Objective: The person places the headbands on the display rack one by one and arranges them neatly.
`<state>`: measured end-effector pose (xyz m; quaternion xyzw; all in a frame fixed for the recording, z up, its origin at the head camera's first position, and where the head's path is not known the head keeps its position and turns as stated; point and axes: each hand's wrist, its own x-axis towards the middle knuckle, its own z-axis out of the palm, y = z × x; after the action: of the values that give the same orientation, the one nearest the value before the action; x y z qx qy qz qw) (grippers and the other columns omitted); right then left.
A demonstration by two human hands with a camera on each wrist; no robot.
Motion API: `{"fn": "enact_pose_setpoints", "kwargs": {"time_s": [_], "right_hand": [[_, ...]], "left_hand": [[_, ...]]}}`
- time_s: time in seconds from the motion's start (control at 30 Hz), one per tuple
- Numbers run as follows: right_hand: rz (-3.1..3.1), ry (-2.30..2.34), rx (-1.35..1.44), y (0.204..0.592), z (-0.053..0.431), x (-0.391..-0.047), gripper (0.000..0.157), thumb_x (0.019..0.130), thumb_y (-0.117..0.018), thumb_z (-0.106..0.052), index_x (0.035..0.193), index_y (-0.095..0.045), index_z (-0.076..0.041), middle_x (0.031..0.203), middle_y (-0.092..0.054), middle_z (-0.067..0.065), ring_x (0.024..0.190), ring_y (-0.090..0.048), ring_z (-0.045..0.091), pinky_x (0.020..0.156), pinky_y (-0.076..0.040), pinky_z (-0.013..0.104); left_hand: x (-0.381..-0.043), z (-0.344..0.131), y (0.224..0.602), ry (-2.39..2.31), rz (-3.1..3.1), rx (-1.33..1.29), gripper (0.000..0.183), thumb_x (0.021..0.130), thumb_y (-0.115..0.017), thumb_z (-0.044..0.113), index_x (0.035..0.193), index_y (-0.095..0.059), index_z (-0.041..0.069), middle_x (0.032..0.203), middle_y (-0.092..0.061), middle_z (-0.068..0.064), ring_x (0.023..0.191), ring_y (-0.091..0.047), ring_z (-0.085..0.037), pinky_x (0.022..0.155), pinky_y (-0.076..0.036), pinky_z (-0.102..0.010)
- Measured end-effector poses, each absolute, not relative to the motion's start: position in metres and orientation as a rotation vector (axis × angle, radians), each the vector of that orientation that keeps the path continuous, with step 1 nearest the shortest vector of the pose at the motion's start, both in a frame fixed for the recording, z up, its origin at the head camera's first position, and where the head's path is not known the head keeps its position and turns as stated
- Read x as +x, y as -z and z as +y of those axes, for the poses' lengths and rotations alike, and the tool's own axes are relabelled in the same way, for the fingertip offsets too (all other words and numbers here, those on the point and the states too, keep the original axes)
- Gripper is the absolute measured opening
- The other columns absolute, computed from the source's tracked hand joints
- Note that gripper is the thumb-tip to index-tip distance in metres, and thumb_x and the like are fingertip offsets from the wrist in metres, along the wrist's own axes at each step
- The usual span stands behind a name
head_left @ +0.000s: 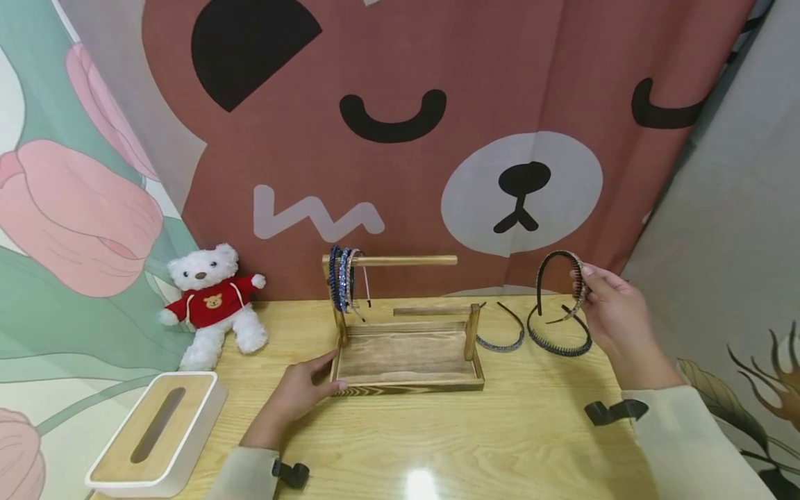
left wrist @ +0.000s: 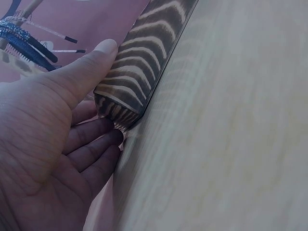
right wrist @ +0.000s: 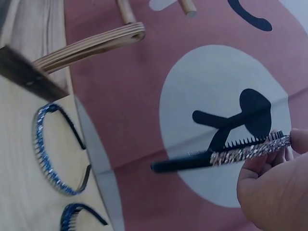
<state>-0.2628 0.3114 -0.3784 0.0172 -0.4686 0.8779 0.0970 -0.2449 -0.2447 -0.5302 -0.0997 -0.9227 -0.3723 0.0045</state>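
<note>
My right hand (head_left: 615, 312) pinches a headband (right wrist: 240, 153) with pinkish glitter and inner comb teeth, raised above the table's right side. Below it lie a dark blue toothed headband (head_left: 559, 349) and a blue glittery one (head_left: 502, 346). My left hand (head_left: 300, 392) holds the front left corner of a wooden headband stand (head_left: 409, 386), thumb on the front edge and fingers against the end. Several headbands (head_left: 341, 285) in blue and pink hang at the left end of its upper rod (head_left: 412, 261). The shorter lower rod (head_left: 431, 312) is bare.
A white teddy bear (head_left: 215, 302) in a red sweater sits at the back left. Nearer on the left is a white tissue box (head_left: 115, 460) with a wooden top. A brown bear-print curtain (head_left: 400, 180) hangs behind the pale wooden table (head_left: 500, 437).
</note>
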Motion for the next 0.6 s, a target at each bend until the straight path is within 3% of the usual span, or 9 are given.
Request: {"fn": "enact_pose_setpoints", "kwargs": {"time_s": [0.6], "right_hand": [[-1.243,-2.485,-0.023,0.361,0.272,-0.278,0.008,0.1,-0.078,-0.006,0.106,-0.08,0.0,0.099,-0.079,0.007,0.085,-0.071,0.014,0.072,-0.062,0.021]], "left_hand": [[-0.245,-0.244,0.531,1.158,-2.903,-0.303,0.076,0.094,-0.086,0.044,0.16,-0.058,0.018,0.155,-0.063,-0.017,0.146,-0.057,-0.043,0.123,-0.047,-0.059]]}}
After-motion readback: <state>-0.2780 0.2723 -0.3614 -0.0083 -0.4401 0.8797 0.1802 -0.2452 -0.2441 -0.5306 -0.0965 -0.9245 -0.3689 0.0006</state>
